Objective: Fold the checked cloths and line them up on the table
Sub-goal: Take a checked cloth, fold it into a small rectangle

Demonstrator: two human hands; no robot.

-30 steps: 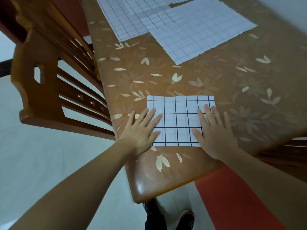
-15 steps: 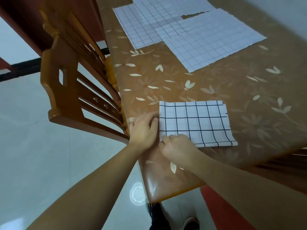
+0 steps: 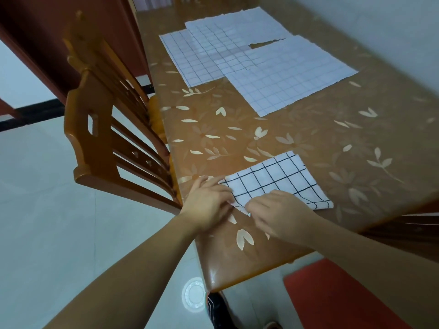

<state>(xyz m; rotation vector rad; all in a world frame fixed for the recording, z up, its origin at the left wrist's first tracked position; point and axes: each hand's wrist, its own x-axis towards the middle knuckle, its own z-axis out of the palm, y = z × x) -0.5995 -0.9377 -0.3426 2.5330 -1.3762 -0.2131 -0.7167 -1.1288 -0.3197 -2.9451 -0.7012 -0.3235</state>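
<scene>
A folded white cloth with black checks (image 3: 282,181) lies near the front left corner of the brown flowered table (image 3: 344,148). My left hand (image 3: 209,203) holds its near left corner, fingers curled onto the edge. My right hand (image 3: 278,212) pinches the near edge just beside it, and that edge is lifted slightly off the table. Farther back lie three unfolded checked cloths, overlapping: one at the left (image 3: 190,58), one behind (image 3: 240,27) and one at the right (image 3: 289,74).
A wooden chair (image 3: 102,129) stands tight against the table's left side. A red chair seat (image 3: 337,295) sits below the front edge at the right. My foot (image 3: 218,309) is on the pale floor under the table corner. A wall runs along the right.
My hands went from flat on the cloth to gathered at its near left corner, gripping the edge. The cloth has turned slightly, its left end toward me.
</scene>
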